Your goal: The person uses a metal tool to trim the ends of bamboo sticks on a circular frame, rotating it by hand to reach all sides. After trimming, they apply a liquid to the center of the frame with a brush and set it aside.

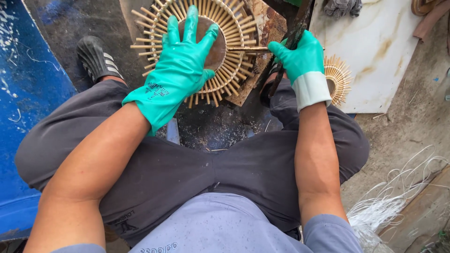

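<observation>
My left hand (180, 65), in a teal rubber glove, lies flat with fingers spread on a round woven piece (229, 51) made of a dark wooden disc ringed by radiating bamboo sticks. My right hand (300, 58), also gloved in teal with a white cuff, is closed around the dark handle of a blade-like tool (293, 33) at the piece's right edge, beside one protruding stick. The piece rests on a rusty, worn block (265, 28) between my knees.
A second, smaller sunburst stick piece (338, 79) lies right of my right wrist on a pale board (379, 51). A blue surface (23, 93) runs along the left. A black sandal (96, 58) sits upper left. White strands (393, 201) lie on the ground at right.
</observation>
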